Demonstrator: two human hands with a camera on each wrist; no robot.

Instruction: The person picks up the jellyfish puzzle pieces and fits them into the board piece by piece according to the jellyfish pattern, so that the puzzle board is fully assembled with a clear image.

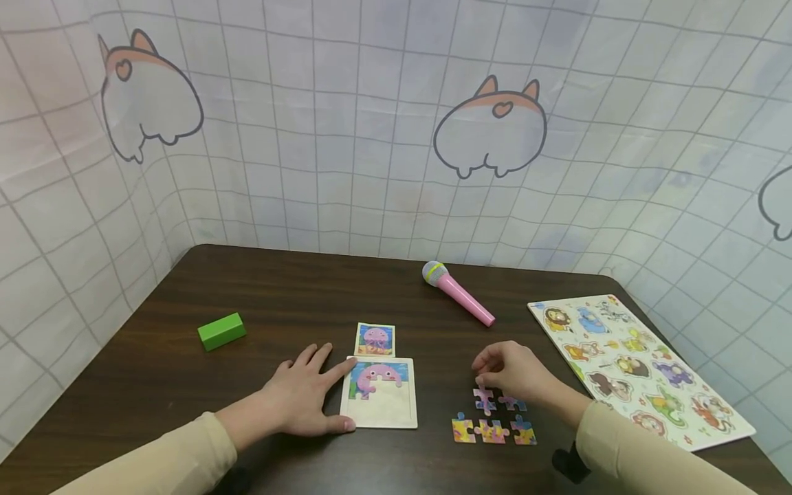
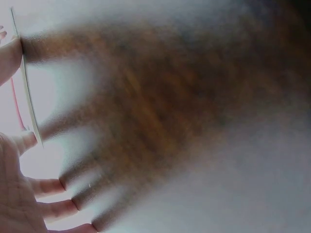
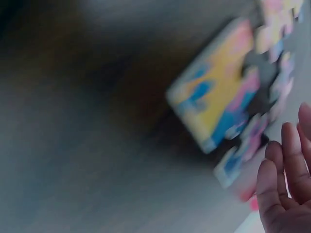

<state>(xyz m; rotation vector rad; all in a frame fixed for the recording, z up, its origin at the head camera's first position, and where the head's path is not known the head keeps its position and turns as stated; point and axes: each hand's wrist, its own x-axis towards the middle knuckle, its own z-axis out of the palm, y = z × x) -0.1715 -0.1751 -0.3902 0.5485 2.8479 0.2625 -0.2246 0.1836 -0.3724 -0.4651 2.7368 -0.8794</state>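
Observation:
My left hand [image 1: 303, 399] lies with fingers spread on the table, index fingertip and thumb touching the left edge of a white puzzle tray [image 1: 383, 416]. Joined pieces of a pink jellyfish puzzle [image 1: 379, 373] fill the tray's upper part. In the left wrist view the left hand [image 2: 24, 194] meets the tray's thin edge [image 2: 30, 97]. Over the loose puzzle pieces hovers my right hand [image 1: 510, 375], thumb and fingers bent loosely just above a pink and blue piece [image 1: 485, 401]. The right wrist view shows its fingers [image 3: 291, 150] apart from a yellow and blue corner piece [image 3: 214, 92].
Beyond the tray lies a small jellyfish picture card [image 1: 375, 339]. A pink toy microphone [image 1: 460, 295] is farther back. A green block [image 1: 221, 332] lies at the left, and a white animal board [image 1: 637, 371] covers the right side. Patterned cloth [image 1: 371, 137] surrounds the table.

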